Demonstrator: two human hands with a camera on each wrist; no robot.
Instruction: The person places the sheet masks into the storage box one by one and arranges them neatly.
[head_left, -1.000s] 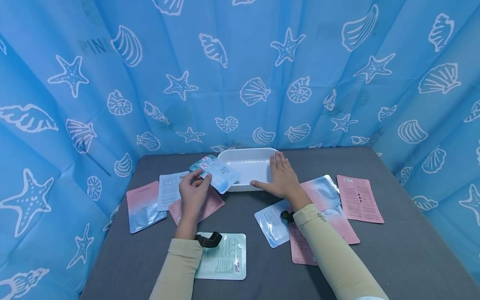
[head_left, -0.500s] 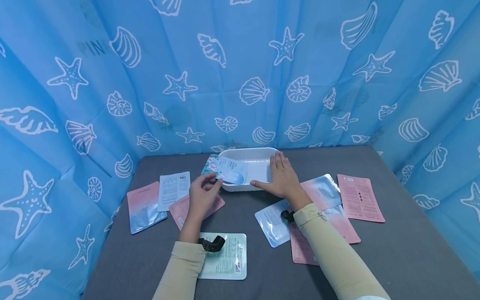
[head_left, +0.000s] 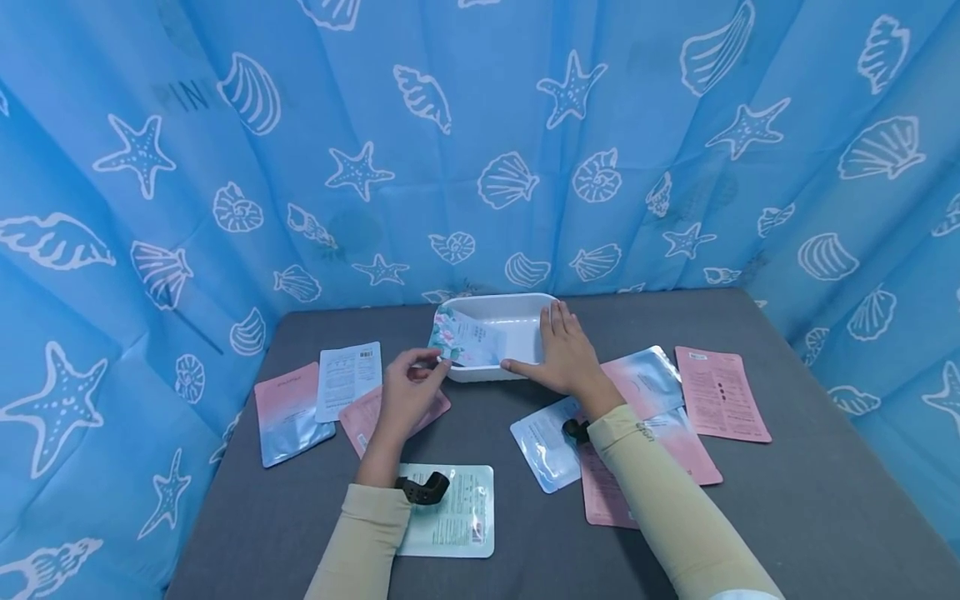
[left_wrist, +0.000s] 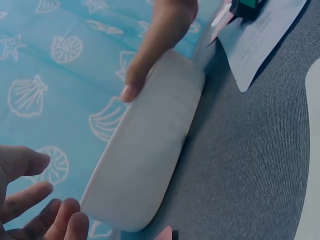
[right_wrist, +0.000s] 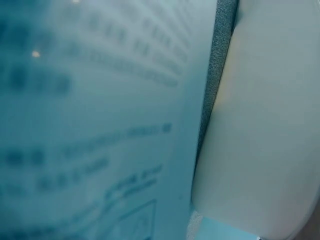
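Observation:
A blue face mask sachet (head_left: 474, 337) with a floral print lies inside the left part of the white plastic tray (head_left: 517, 374). My left hand (head_left: 408, 392) is at the tray's front left corner, thumb and fingers loosely bent with nothing held. In the left wrist view a gap shows between the left hand's (left_wrist: 37, 200) thumb and fingers, right at the tray (left_wrist: 150, 135) rim. My right hand (head_left: 566, 358) rests on the tray's right end with straight fingers and the thumb over the front rim. The right wrist view has a printed sachet (right_wrist: 110, 115) close up, beside the tray wall (right_wrist: 265, 115).
Left of the tray lie a pink-and-blue sachet (head_left: 292, 412), a white one (head_left: 348, 379) and a pink one (head_left: 367, 412). A mint sachet (head_left: 457, 525) is in front. Several pink and silver sachets (head_left: 645, 383) spread on the right. A shell-patterned curtain (head_left: 480, 150) hangs behind.
My left hand moved right and lowered the floral sachet from beside the tray into it, then let go. My right hand stayed on the tray's right end.

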